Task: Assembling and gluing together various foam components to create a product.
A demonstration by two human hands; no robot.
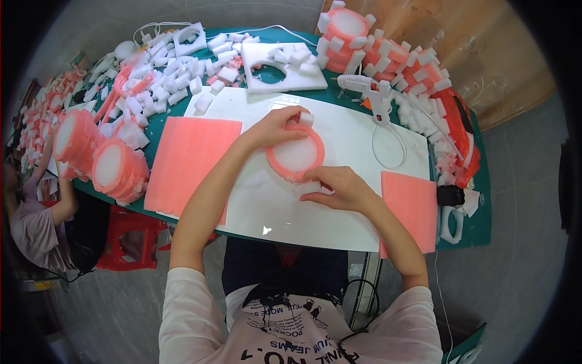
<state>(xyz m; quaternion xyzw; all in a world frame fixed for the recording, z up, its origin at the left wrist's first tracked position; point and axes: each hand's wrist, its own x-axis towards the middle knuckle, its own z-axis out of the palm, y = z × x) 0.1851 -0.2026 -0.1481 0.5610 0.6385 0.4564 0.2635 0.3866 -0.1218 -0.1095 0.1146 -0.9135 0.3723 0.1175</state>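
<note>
A round foam piece with a white centre and pink rim (296, 153) rests on the white board in front of me. My left hand (280, 128) is closed on its far edge, the thumb lying over the pink rim. By those fingertips a small white foam block (307, 119) stands at the rim. At the near edge my right hand (341, 187) pinches another white foam block (309, 188) between thumb and fingers, close against the rim. Whether that block touches the rim I cannot tell.
Pink foam sheets lie left (193, 161) and right (409, 212). A white glue gun (371, 92) with a cable sits at the far right. Loose white blocks (162, 91), a cut-out foam slab (257, 85) and finished-looking pink rolls (118, 170) surround the board. Another person (42, 218) sits left.
</note>
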